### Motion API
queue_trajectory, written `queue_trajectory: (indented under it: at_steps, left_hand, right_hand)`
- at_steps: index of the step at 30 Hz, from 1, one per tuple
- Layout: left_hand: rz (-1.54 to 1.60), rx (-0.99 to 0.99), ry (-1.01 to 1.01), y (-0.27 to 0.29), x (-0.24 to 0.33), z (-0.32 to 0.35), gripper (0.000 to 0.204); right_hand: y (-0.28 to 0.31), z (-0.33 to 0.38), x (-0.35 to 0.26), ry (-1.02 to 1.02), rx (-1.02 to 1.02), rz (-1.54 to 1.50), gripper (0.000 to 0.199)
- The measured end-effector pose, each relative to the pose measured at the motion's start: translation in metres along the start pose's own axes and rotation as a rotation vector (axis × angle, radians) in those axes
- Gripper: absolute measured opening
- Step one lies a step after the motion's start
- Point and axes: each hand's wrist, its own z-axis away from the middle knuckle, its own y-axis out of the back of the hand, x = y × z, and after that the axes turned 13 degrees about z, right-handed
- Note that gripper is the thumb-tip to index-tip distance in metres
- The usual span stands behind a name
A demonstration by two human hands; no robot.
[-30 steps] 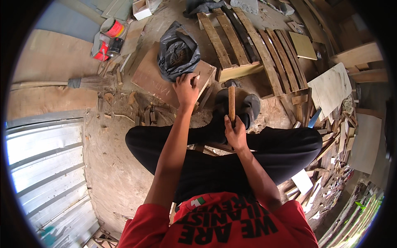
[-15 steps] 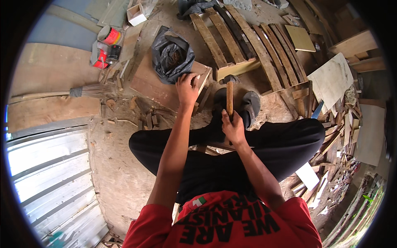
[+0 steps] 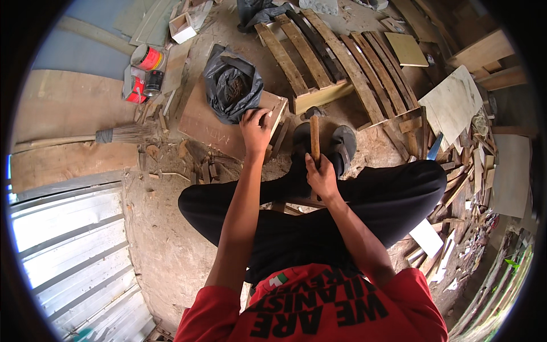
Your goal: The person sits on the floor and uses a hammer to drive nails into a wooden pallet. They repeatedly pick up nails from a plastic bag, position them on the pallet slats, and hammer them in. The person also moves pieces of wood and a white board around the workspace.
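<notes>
A black plastic bag (image 3: 219, 77) stands open on a flat-topped wooden box (image 3: 196, 122), with a heap of small brown pieces inside. My left hand (image 3: 255, 128) is at the bag's near edge, over the box's corner. Its thumb and forefinger curl together into a ring; whatever they pinch is too small to make out. Between my knees, my right hand (image 3: 322, 175) closes around a wooden handle (image 3: 315, 137) that points away from me. The tool's kind does not show clearly. Beyond the handle's far end lies a small dark object (image 3: 314, 112), close to my sandalled feet (image 3: 343, 145).
A slatted wooden pallet (image 3: 362, 74) lies ahead. Paint cans (image 3: 149, 58) and a stick broom (image 3: 119, 134) are at the left. Scrap wood (image 3: 456, 194) is piled at the right beside a pale board (image 3: 450, 102). A corrugated metal sheet (image 3: 74, 228) stands at the lower left.
My left fingers have curled in from a more spread pose, and the thumb now meets the forefinger. The view has tilted slightly. My right hand keeps its grip on the handle.
</notes>
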Motion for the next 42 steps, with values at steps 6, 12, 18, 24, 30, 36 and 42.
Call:
queue_trajectory:
  at_steps: [6, 12, 18, 24, 30, 36, 42]
  left_hand:
    - [-0.124, -0.115, -0.015, 0.001, 0.014, -0.003, 0.012]
    - [-0.134, -0.114, -0.003, -0.005, 0.004, -0.022, 0.012]
    - [0.187, 0.027, 0.175, 0.019, 0.015, -0.011, 0.017]
    - [-0.011, 0.54, 0.247, 0.065, 0.003, 0.051, 0.03]
    - [0.711, 0.877, 0.658, 0.039, -0.016, 0.06, 0.036]
    - [0.723, 0.961, 0.588, 0.025, -0.015, 0.041, 0.036]
    - [0.498, 1.058, 0.625, -0.01, -0.027, 0.016, 0.04]
  right_hand:
    - [0.0, 0.001, 0.003, -0.019, -0.007, 0.076, 0.041]
    - [-0.001, 0.002, 0.002, -0.002, 0.013, 0.082, 0.047]
    - [-0.001, 0.001, -0.007, -0.055, -0.076, -0.075, 0.031]
    - [0.003, 0.003, -0.029, -0.066, -0.076, -0.203, 0.038]
    - [0.004, 0.006, -0.025, -0.059, -0.13, -0.196, 0.035]
    - [0.007, 0.01, -0.028, -0.072, -0.109, -0.149, 0.032]
    - [0.006, 0.01, -0.024, -0.049, -0.107, -0.135, 0.035]
